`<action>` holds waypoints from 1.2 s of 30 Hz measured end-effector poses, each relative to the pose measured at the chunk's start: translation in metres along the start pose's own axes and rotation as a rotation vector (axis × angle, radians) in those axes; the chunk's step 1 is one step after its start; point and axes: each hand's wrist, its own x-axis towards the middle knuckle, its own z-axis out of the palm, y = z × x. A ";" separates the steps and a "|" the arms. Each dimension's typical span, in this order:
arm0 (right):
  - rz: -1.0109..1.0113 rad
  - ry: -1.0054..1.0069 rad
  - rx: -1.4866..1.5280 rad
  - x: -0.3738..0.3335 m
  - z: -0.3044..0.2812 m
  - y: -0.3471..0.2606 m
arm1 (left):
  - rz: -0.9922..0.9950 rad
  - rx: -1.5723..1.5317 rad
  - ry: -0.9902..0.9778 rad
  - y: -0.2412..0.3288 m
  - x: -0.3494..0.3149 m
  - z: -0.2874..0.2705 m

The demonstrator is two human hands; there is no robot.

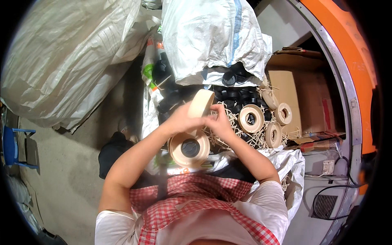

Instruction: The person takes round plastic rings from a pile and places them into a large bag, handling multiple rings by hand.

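Observation:
A beige round plastic ring [201, 103] is held up on edge before me. My left hand [183, 121] wraps round its lower left side. My right hand [219, 123] has bent fingers closed against the ring's right face; the fingertips are partly hidden, and I cannot see whether a small part is between them. Just below my hands, close to my lap, rests another beige ring [175, 152] with a black disc [190, 148] in its middle.
Several beige rings [273, 135] lie to the right among thin beige plastic sticks [228, 141]. Black round parts [230, 96] spill from a white woven sack [204, 36]. An open cardboard box [288, 87] stands at right, beside an orange machine [347, 45]. A large sack [65, 57] is at left.

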 end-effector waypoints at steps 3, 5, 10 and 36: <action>0.122 -0.031 0.292 0.006 0.000 0.002 | 0.015 0.092 0.046 -0.009 -0.001 -0.002; 0.166 -0.077 0.343 0.006 -0.007 0.002 | 0.023 0.028 0.089 0.004 -0.006 0.004; 0.540 -0.489 0.650 0.019 -0.024 0.014 | 0.039 0.137 0.157 -0.020 -0.001 0.001; -0.398 0.459 0.227 0.092 -0.002 0.001 | 0.154 -0.326 0.613 -0.022 0.021 -0.033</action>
